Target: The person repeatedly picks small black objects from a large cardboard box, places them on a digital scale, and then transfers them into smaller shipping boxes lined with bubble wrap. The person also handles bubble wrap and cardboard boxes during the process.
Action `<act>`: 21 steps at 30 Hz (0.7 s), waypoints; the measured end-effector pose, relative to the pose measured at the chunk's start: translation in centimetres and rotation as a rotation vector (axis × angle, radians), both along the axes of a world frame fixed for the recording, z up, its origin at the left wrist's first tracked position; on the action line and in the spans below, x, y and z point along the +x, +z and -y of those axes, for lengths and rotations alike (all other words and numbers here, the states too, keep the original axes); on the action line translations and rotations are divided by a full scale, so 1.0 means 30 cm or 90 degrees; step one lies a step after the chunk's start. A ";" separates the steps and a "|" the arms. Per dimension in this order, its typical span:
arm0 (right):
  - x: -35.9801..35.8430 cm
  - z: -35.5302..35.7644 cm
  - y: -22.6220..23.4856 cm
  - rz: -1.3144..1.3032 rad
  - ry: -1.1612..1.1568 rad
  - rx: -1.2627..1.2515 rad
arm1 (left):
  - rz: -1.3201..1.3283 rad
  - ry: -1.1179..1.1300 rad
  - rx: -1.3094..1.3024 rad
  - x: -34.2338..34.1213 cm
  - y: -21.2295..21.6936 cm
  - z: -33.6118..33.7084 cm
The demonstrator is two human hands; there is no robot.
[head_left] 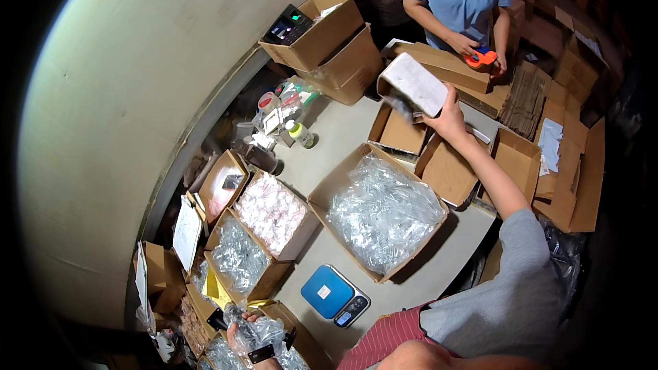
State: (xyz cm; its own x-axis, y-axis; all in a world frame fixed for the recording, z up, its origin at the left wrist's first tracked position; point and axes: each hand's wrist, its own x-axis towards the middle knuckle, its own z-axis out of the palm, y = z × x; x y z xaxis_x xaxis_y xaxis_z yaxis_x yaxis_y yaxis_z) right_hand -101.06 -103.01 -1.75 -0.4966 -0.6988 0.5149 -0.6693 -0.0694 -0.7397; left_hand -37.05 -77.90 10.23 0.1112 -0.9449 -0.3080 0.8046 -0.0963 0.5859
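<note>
A large open cardboard box (384, 216) of clear plastic bags sits mid-table. The right hand (449, 120) grips a small white-wrapped box (415, 84) held high above it; best kept level. The left hand (240, 332), low at the table's near edge, clutches crinkled clear bags (257, 332).

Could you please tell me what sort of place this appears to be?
Probably a packing or shipping workroom: open cardboard boxes of clear plastic bags, a blue weighing scale on the table, and a co-worker's orange tape dispenser.
</note>
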 end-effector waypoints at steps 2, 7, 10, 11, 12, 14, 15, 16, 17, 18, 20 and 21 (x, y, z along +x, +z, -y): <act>-0.011 0.027 0.008 -0.011 0.006 0.011 | 0.081 0.032 0.014 -0.065 0.015 0.070; -0.078 -0.018 0.067 -0.130 0.087 -0.022 | 0.123 -0.052 0.065 -0.207 0.022 0.257; -0.105 -0.049 0.082 -0.200 0.133 -0.079 | 0.189 -0.083 0.076 -0.307 0.015 0.346; -0.118 -0.058 0.085 -0.219 0.142 -0.102 | 0.213 -0.099 0.074 -0.350 0.014 0.387; -0.127 -0.073 0.090 -0.220 0.121 -0.124 | 0.183 -0.141 0.075 -0.404 0.014 0.422; -0.141 -0.103 0.077 -0.108 0.063 -0.109 | 0.184 -0.181 0.124 -0.477 -0.011 0.491; -0.153 -0.114 0.069 -0.052 0.033 -0.101 | 0.196 -0.220 0.158 -0.524 -0.020 0.519; -0.172 -0.109 0.034 0.013 0.019 -0.135 | 0.212 -0.252 0.185 -0.589 -0.004 0.547; -0.189 -0.104 -0.011 0.076 -0.005 -0.131 | 0.240 -0.289 0.189 -0.635 -0.008 0.585; -0.209 -0.102 -0.060 0.140 -0.030 -0.127 | 0.295 -0.306 0.207 -0.694 -0.006 0.616; -0.229 -0.102 -0.133 0.300 -0.034 -0.132 | 0.367 -0.340 0.243 -0.764 -0.035 0.708; -0.222 -0.106 -0.151 0.450 -0.020 -0.157 | 0.386 -0.359 0.262 -0.786 -0.065 0.771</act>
State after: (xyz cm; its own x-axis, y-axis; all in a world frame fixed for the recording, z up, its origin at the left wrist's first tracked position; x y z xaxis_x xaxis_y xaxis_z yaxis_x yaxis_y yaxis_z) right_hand -107.71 -99.83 -6.30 -0.7849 -0.5847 0.2050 -0.0441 -0.2773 -0.9598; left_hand -60.64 -101.02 8.27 -0.0801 -0.7372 -0.6709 0.1429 -0.6746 0.7242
